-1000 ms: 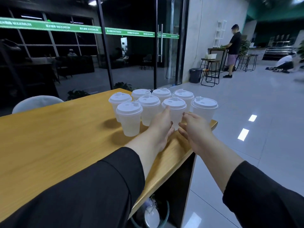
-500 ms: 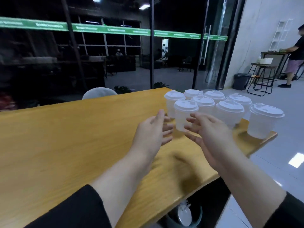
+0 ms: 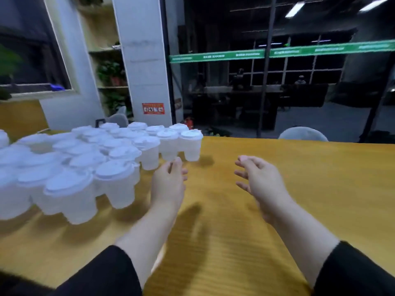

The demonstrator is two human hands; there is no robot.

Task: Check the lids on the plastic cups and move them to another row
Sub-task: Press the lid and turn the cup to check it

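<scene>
Left hand: the left hand (image 3: 168, 184) hovers over the worktop (image 3: 299, 199), fingers loosely curled, holding nothing.
Right hand: the right hand (image 3: 259, 182) hangs well to the right, fingers spread and relaxed, empty.
Cups: the cluster of lidded cups (image 3: 89, 163) stands upright to the left and ahead of both hands; the nearest cup (image 3: 118, 184) is just left of the left hand.
Nearer hand: the left, by my judgement.
Farthest: the end cup (image 3: 191, 146) lies ahead of the left fingertips.
Hard to see: motion blur smears the lids, so their seating cannot be told; cups at the left edge are cut off.

The view has swung left to a large cluster of lidded cups (image 3: 89, 159); both hands (image 3: 168, 184) have left the earlier small group.
</scene>
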